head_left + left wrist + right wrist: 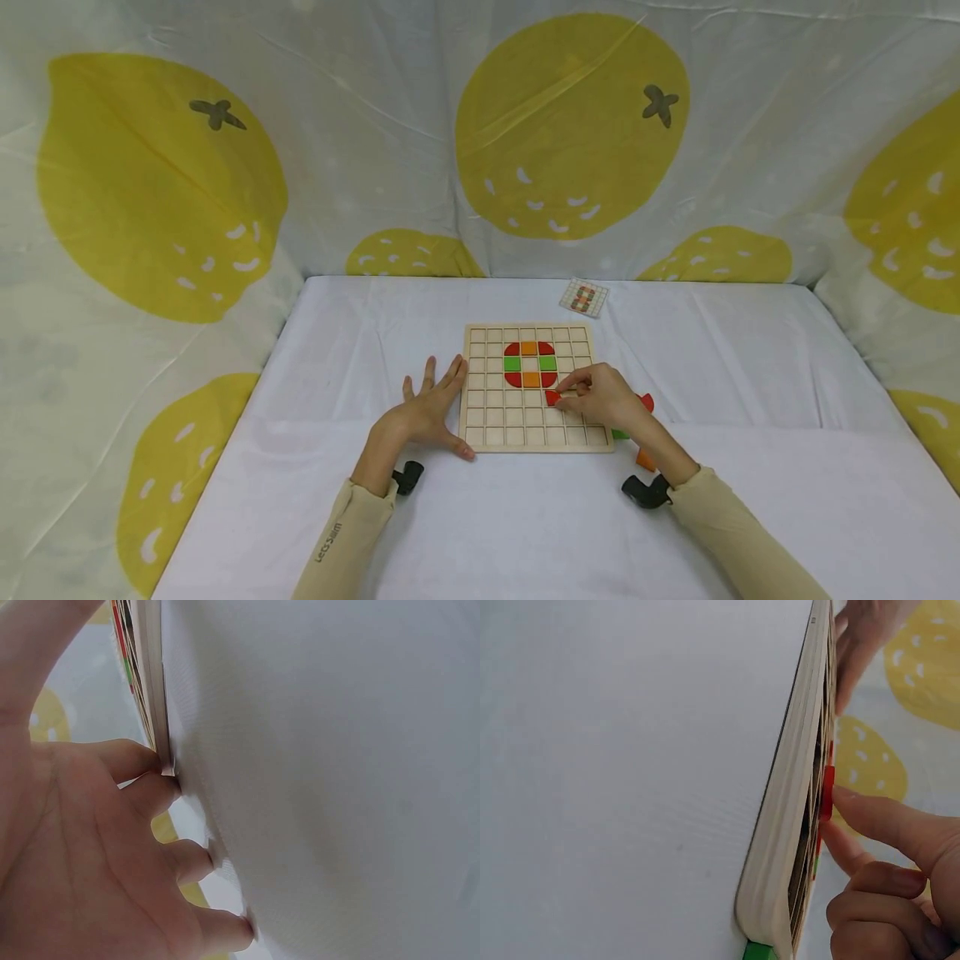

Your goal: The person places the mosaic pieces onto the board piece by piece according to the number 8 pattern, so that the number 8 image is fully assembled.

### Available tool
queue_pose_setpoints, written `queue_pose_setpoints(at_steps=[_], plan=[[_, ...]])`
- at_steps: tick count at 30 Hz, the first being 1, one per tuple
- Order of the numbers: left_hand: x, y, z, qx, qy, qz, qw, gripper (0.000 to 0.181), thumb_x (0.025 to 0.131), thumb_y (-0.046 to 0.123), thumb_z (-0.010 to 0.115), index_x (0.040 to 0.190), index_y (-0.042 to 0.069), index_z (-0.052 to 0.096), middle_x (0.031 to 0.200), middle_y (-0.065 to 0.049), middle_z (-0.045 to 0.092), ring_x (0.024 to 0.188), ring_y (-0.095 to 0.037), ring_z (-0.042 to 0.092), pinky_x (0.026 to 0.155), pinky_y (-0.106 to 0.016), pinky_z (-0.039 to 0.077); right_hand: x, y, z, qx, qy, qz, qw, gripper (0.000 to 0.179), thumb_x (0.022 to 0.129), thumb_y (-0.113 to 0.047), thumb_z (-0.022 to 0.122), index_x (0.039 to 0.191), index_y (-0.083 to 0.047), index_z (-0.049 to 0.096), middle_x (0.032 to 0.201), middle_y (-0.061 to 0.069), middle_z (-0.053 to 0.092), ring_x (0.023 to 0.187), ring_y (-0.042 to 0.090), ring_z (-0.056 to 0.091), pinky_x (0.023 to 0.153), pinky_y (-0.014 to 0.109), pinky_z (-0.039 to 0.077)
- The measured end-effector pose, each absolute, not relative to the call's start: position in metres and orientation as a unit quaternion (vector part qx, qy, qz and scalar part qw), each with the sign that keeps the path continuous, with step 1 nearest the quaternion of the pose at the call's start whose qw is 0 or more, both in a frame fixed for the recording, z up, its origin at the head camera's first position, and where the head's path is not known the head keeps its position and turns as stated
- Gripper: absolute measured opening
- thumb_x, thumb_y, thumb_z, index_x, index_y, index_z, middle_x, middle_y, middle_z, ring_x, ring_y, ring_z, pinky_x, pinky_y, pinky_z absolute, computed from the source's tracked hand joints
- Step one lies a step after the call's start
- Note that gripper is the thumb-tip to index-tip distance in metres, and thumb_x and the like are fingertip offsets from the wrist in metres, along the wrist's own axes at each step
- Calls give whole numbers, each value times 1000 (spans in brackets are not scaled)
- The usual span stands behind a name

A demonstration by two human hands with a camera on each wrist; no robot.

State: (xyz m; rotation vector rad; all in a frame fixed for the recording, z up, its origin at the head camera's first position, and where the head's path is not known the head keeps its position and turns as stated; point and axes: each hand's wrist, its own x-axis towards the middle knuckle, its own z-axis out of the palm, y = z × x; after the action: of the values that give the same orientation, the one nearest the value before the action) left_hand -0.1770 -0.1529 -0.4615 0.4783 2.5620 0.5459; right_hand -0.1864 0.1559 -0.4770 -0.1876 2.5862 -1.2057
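A wooden grid board (pixel 504 419) lies on the white-covered table. On it sits a ring of rounded red corner tiles (pixel 513 380), orange tiles (pixel 531 380) above and below, and green tiles (pixel 547 363) at the sides, around one bare square. My right hand (pixel 600 396) pinches a red tile (pixel 828 793) between thumb and index finger, just below the ring's lower right corner. My left hand (pixel 427 411) is spread beside the board's left edge, fingertips and thumb touching it. In the left wrist view, the fingers (pixel 229 928) rest against the cloth.
Right of the board, partly behind my right hand and forearm, lie a loose red tile (pixel 646 402), a green tile (pixel 621 434) and an orange tile (pixel 646 460). A small pattern card (pixel 584 297) lies behind the board. A lemon-print cloth (pixel 375 167) hangs around the table.
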Motion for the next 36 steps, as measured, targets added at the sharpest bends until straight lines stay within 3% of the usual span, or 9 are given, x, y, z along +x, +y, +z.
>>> queue_pose_setpoints(at_steps=[13, 23, 36], plan=[[-178, -153, -462, 173, 935, 197, 239, 146, 66, 46, 96, 167, 9, -2, 176, -10, -7, 157, -48, -21, 119, -80, -7, -184, 149, -477, -80, 899, -413, 121, 12, 84, -16, 86, 92, -9, 82, 53, -5, 38, 52, 11, 35, 50, 21, 24], [-177, -154, -461, 176, 935, 196, 238, 145, 67, 46, 96, 167, 8, -2, 176, -10, -7, 157, -49, -20, 118, -81, -6, -184, 146, -476, -117, 915, -379, 76, 14, 84, -13, 86, 93, -4, 82, 53, -5, 43, 52, 10, 39, 50, 20, 25], [-178, -154, -461, 172, 934, 197, 242, 145, 67, 46, 96, 167, 9, -2, 176, -9, -7, 158, -47, -20, 119, -79, -7, -175, 177, -471, -85, 904, -404, 108, 25, 86, -21, 85, 106, -8, 81, 64, -2, 44, 58, 12, 38, 51, 22, 27]])
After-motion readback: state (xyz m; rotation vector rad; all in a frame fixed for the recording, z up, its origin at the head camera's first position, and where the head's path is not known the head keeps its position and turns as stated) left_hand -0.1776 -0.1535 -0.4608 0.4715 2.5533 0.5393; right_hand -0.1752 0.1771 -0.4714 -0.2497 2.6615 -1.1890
